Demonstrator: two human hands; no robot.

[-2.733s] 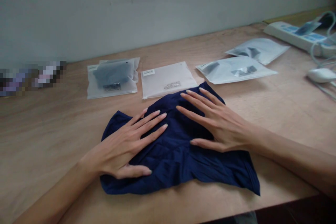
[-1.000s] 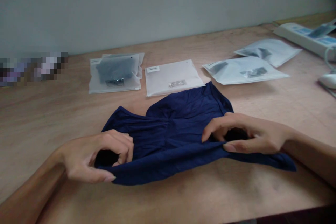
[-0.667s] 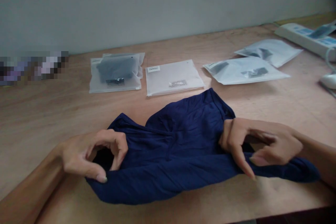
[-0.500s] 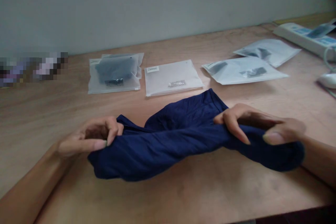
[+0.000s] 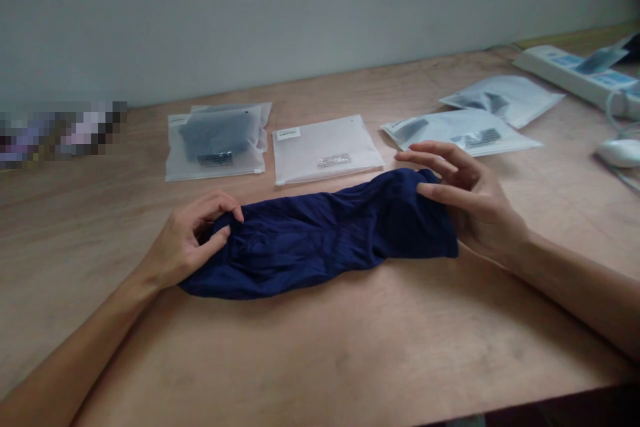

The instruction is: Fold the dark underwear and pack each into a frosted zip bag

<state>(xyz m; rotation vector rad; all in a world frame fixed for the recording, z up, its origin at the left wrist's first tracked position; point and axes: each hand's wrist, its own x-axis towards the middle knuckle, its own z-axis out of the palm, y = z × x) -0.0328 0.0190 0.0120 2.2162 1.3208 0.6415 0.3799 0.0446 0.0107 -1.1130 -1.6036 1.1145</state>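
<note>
A navy blue garment of thin, soft fabric stretches across the middle of the table as a long band; its exact kind is not plain. My left hand pinches its left end between thumb and fingers. At the other end, my right hand has its fingers spread, the thumb lying on the cloth and the upper fingers reaching past its far edge. The lower fingers of that hand are partly hidden behind the fabric. Wrinkles run along the middle of the garment, and its right end bulges slightly.
Beyond the garment lie frosted zip bags: a pair with dark contents, a pale flat one, and two more at right. A power strip and a white charger-like object are far right. The table's front edge shows below.
The garment has turned from a loose, open loop into a flatter band lower on the table. My right hand has moved left and away from me, and its fingers have spread.
</note>
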